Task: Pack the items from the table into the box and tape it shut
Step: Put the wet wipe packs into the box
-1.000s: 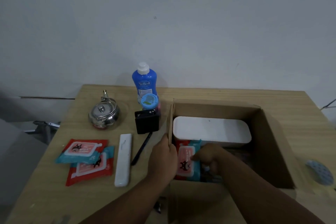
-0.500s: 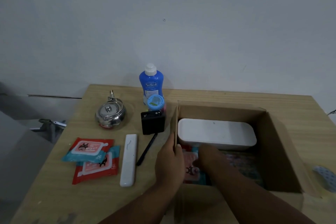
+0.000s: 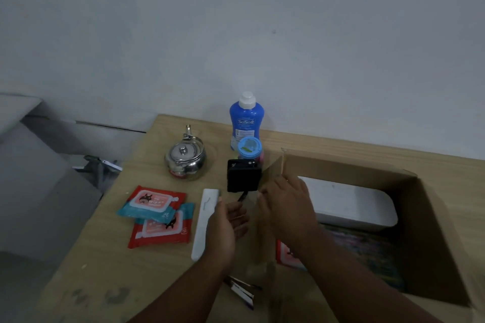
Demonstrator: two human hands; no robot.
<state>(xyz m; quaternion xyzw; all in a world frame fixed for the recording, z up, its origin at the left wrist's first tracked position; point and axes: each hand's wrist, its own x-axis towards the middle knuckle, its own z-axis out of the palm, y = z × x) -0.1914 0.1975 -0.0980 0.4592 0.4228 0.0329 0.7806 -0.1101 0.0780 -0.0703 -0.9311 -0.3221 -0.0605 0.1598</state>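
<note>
The open cardboard box [image 3: 425, 217] sits on the right side of the wooden table [image 3: 105, 265], its long axis running left to right and its mouth facing up. Inside, a white oblong case [image 3: 351, 204] lies along the far wall, long axis also left to right, and a red wipes pack [image 3: 284, 257] shows at the near left corner, mostly hidden by the forearm.

On the table left of the box, a long white case [image 3: 203, 223] lies with its long axis running near to far, leaning slightly right at the far end. Two more wipes packs [image 3: 154, 215] lie overlapped further left, flat, their long sides roughly left to right. Beyond them stand a steel kettle [image 3: 185, 160], a blue bottle [image 3: 246, 119] upright with its white cap up, a small jar with a blue lid [image 3: 248, 148] and a black box [image 3: 242, 174] with a dark pen-like thing trailing toward the near side.

The left hand [image 3: 225, 228] hovers just beside the long white case, palm turned right, fingers spread and loosely curled — holding nothing. The right hand [image 3: 286, 204] reaches across the box's left wall, back of the hand up, fingers extended toward the far left; its fingertips are blurred, and whether it grips the wall's edge cannot be told.
</note>
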